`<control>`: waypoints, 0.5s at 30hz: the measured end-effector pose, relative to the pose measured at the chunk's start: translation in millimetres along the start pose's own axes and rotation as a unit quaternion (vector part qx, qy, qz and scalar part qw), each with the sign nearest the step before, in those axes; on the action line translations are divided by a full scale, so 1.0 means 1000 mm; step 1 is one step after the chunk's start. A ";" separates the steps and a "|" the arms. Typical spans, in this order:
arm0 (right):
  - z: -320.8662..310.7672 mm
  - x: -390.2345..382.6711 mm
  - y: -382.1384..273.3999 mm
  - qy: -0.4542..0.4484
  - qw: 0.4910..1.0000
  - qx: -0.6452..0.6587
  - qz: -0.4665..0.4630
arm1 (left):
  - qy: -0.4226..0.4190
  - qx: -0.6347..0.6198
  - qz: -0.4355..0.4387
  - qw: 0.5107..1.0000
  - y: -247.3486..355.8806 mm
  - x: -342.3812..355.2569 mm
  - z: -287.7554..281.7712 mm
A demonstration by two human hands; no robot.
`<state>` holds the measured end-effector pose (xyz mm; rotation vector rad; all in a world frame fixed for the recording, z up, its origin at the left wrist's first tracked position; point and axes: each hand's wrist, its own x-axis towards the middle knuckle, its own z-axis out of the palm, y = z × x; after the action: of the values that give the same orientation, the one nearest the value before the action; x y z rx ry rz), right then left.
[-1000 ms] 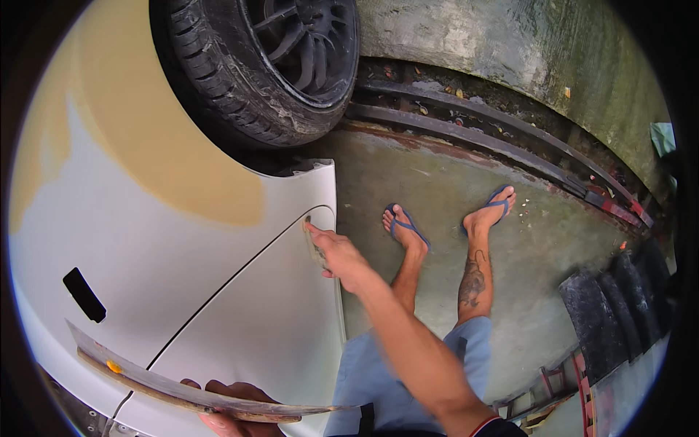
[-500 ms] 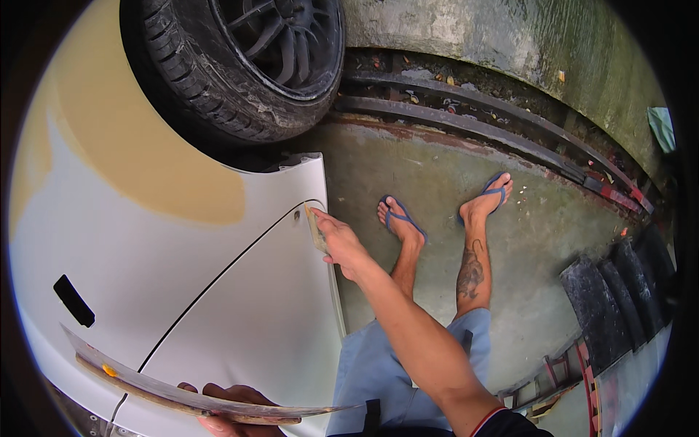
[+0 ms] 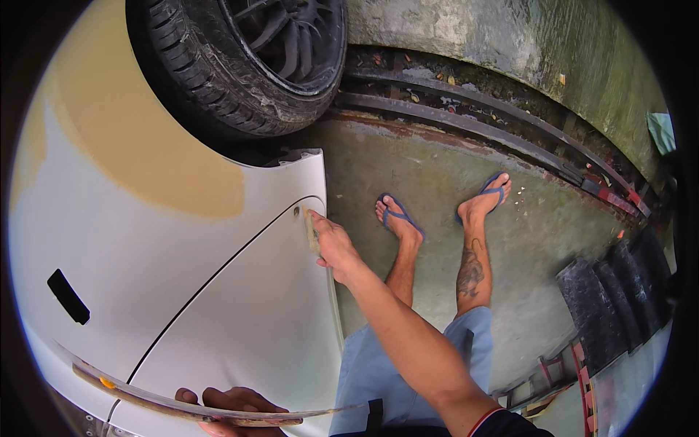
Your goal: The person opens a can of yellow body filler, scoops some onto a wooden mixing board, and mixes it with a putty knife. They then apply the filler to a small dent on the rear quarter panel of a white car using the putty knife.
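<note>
My right hand (image 3: 335, 246) grips a thin yellowish putty spreader (image 3: 311, 234) with its fingers pressed on it. The spreader lies against the white car door (image 3: 240, 306), close to its edge and beside a small dark spot (image 3: 296, 211). Low in the view, my left hand (image 3: 244, 402) is closed around a thin board (image 3: 153, 399), seen nearly edge-on. An orange-yellow dab of putty (image 3: 107, 382) sits on the board toward its left end. Part of the left hand is hidden by the board. Tan filler (image 3: 145, 146) covers the fender around the wheel arch.
A black-rimmed wheel with a dusty tire (image 3: 218, 80) stands at the top. Beyond it runs a drain channel with metal rails (image 3: 466, 120), below a stained concrete wall (image 3: 495, 36). My feet in blue flip-flops stand on the concrete floor. Dark sheets (image 3: 604, 313) lie at the right.
The right hand and spreader have shifted slightly left, further in from the door's edge. My left hand still holds the board, which has tilted a little.
</note>
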<state>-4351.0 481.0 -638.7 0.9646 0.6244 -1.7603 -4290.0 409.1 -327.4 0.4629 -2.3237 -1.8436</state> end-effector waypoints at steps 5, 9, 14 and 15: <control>0.021 0.003 -0.003 0.018 1.000 -0.011 0.013 | -0.001 -0.032 -0.021 0.999 0.004 -0.001 0.001; 0.047 0.002 -0.006 0.078 0.989 -0.106 -0.068 | 0.006 -0.052 -0.029 0.998 0.004 -0.007 -0.017; 0.021 -0.018 -0.010 -0.003 0.997 -0.058 -0.042 | 0.084 0.346 0.151 0.922 -0.019 -0.010 -0.032; 0.008 -0.024 -0.009 -0.016 0.999 -0.041 -0.004 | 0.085 0.367 0.161 0.912 -0.020 -0.010 -0.031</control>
<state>-4357.4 490.3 -614.6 0.8778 0.6756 -1.7408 -4268.6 379.3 -338.2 0.2661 -2.6914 -0.7122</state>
